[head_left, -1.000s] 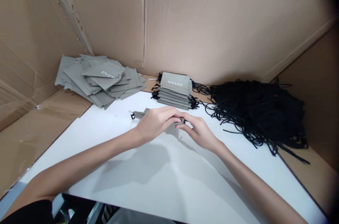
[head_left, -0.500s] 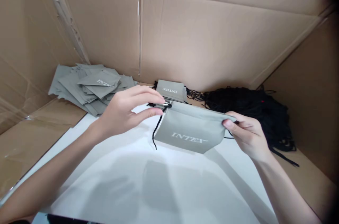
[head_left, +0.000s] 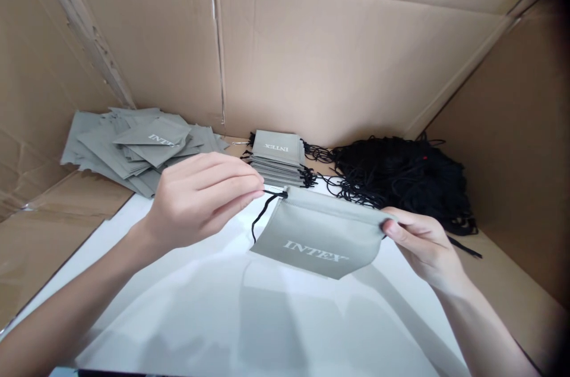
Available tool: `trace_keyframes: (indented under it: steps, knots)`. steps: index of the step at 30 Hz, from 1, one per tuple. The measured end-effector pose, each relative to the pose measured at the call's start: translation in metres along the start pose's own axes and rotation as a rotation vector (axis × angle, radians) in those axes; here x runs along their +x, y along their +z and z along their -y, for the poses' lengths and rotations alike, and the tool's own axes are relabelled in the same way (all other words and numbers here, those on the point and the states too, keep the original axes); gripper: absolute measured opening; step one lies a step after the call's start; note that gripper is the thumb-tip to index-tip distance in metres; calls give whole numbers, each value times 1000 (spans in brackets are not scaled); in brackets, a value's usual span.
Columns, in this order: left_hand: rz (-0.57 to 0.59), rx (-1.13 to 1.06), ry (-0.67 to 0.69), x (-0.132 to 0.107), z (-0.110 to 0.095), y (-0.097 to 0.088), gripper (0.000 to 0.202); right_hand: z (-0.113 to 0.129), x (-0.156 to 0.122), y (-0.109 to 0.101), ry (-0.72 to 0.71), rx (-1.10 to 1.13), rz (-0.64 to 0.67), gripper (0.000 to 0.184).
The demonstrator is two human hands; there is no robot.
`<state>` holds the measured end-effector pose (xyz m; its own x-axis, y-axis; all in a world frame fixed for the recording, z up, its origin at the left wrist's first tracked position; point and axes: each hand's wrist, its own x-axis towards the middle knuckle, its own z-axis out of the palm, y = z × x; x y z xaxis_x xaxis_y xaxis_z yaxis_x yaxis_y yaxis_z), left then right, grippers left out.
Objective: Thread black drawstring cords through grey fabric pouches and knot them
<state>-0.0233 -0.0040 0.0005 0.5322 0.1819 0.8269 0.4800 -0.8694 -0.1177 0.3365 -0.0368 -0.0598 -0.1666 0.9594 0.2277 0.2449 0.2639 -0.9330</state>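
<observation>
A grey drawstring pouch [head_left: 318, 234] with white INTEX lettering is held up over the white board. My right hand [head_left: 423, 246] pinches its upper right corner between thumb and fingers. At the upper left corner a black cord [head_left: 266, 206] comes out of the pouch's hem, with one end dangling in a loop. The fingertips of my left hand [head_left: 205, 202] are pressed together on that cord, a short way left of the corner.
Loose grey pouches [head_left: 129, 145] lie heaped at the back left. Behind my hands stands a neat stack of corded pouches [head_left: 278, 157]. To its right is a tangled pile of black cords [head_left: 401, 178]. Cardboard walls [head_left: 356, 56] enclose the white board [head_left: 200, 306].
My left hand has closed on the cord and drawn it leftward from the corner. Both hands and the pouch sit slightly lower, and the view has shifted a little.
</observation>
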Motion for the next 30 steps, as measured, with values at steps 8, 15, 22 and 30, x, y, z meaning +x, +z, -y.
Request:
trace_keyframes:
  steps: [8,15,22,30]
  knots:
    - [23,-151,-43,3,-3,3,13,-2,-12,-7,20,-31,-62,37]
    - [248,-591,-378,3,-12,-1,11,-24,-19,-14,-88,-125,-129,28]
    - [320,-684,-815,6,-37,11,15,-26,-21,-13,-180,-251,-57,29]
    - [79,-554,-585,-3,-54,25,14,33,-15,16,-439,-791,-40,56]
